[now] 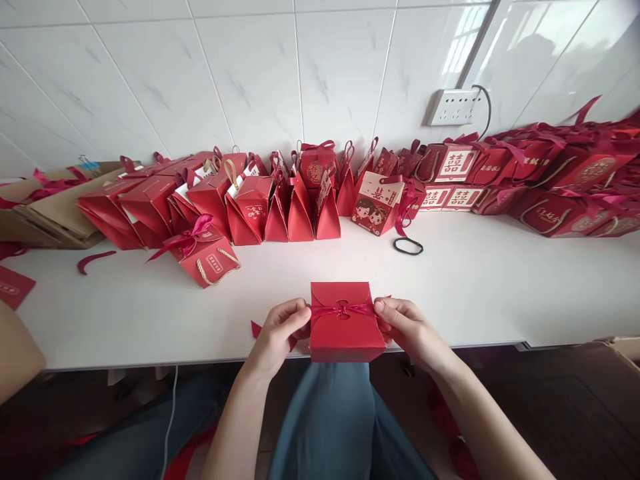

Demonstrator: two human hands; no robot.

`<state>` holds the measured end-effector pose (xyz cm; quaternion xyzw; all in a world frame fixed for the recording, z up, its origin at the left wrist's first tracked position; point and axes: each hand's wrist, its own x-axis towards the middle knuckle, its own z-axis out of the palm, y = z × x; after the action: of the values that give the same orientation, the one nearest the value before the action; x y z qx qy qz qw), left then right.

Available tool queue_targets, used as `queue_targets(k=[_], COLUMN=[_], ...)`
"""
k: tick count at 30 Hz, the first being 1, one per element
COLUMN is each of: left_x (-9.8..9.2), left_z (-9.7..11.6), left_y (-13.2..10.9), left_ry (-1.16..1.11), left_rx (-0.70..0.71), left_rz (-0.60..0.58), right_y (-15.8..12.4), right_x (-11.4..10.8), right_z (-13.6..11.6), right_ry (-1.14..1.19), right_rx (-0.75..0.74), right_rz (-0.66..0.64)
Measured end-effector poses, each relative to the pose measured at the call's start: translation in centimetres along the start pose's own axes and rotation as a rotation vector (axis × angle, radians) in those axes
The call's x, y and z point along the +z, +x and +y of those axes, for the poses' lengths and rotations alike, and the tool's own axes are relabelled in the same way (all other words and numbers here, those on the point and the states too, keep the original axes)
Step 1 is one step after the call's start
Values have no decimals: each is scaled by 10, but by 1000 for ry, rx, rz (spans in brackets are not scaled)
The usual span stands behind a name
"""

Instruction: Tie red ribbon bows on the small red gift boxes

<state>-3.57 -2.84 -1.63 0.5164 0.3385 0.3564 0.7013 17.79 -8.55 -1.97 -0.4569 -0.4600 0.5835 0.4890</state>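
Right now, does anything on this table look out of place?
Yes: a black loop lies near the cartoon-printed box, unlike the red packaging around it. A loose ribbon strip lies at left, tied to nothing.

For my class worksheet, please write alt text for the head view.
A person's left hand and right hand hold a ribbon knotted across a red box at a white table. Behind, red gift boxes stand along a tiled wall.

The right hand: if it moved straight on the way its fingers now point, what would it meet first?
Most likely the right side of the red box: the right hand pinches this box's ribbon close beside it. Depth is unclear; they may touch.
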Motion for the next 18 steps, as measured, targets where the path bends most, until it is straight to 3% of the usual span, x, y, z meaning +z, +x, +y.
queue_targets(k=[7, 18], left_x=[11, 10], left_z=[-16, -20], left_y=[0, 2], left_ry=[-112, -144], left_rx=[26, 57], left_rz=[119, 69], right_y=[5, 6], right_x=[-5, -10], right_z=[13, 23], right_ry=[81, 83], right_rx=[37, -22], right_rz=[8, 2])
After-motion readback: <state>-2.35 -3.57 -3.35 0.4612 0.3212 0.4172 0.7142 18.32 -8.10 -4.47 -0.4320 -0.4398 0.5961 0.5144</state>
